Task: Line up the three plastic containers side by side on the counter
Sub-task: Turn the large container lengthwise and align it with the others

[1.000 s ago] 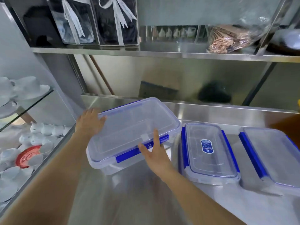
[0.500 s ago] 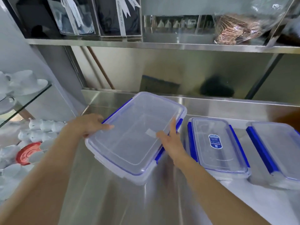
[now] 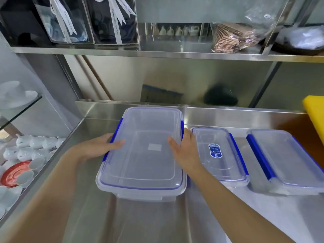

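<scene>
Three clear plastic containers with blue clips sit in a row on the steel counter (image 3: 140, 221). The large container (image 3: 145, 155) is on the left, its long side running away from me. My left hand (image 3: 100, 148) presses its left edge with the thumb on the lid. My right hand (image 3: 184, 149) grips its right edge, between it and the middle container (image 3: 219, 155), which bears a blue label. The right container (image 3: 287, 160) lies partly out of frame.
A glass case with white cups and a red saucer (image 3: 14, 172) borders the counter's left edge. A steel shelf (image 3: 175, 55) overhead carries boxed items and a bag of napkins. A yellow board (image 3: 315, 116) stands at the far right.
Both hands have turned the large container from crosswise and tilted to lengthwise, parallel with the other two, and set it down beside the middle one.
</scene>
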Demonstrator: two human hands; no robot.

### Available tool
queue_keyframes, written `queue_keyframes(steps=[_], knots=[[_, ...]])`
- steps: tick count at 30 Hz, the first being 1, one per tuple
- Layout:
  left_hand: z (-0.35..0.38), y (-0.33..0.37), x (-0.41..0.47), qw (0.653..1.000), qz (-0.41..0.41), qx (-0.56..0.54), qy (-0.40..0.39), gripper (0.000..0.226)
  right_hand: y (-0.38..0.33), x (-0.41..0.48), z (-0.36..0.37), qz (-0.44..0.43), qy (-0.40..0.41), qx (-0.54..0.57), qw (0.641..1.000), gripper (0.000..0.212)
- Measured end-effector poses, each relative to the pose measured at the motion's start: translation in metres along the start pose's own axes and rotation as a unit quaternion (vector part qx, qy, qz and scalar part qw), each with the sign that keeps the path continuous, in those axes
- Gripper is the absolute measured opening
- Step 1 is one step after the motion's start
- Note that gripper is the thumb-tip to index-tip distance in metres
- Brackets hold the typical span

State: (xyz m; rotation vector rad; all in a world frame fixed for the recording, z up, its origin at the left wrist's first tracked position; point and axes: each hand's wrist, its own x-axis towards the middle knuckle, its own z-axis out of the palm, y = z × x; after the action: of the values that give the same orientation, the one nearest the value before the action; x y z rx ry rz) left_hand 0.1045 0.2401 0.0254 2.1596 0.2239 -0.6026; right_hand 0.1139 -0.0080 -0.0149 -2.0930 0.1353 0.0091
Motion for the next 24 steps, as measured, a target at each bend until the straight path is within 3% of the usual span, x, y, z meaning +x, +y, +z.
queue_keyframes(steps=[3, 5, 15, 19, 24], knots=[[0.011, -0.013, 0.005, 0.991, 0.023, -0.104, 0.079, 0.093, 0.004, -0.011, 0.0, 0.023, -0.011, 0.007, 1.0, 0.064], [0.015, -0.021, 0.005, 0.984, 0.045, -0.156, 0.081, 0.107, 0.008, -0.02, 0.0, 0.049, -0.026, 0.03, 0.998, 0.063], [0.027, -0.036, 0.005, 0.974, 0.096, -0.179, 0.099, 0.118, 0.009, -0.036, 0.007, 0.043, -0.074, 0.06, 0.995, 0.073], [0.013, -0.044, 0.003, 0.975, 0.107, -0.172, 0.096, 0.108, -0.001, -0.038, 0.014, 0.037, -0.108, 0.068, 0.991, 0.076], [-0.003, -0.06, -0.003, 0.965, 0.127, -0.195, 0.12, 0.048, -0.019, -0.04, 0.028, 0.027, -0.187, 0.054, 0.981, 0.081]])
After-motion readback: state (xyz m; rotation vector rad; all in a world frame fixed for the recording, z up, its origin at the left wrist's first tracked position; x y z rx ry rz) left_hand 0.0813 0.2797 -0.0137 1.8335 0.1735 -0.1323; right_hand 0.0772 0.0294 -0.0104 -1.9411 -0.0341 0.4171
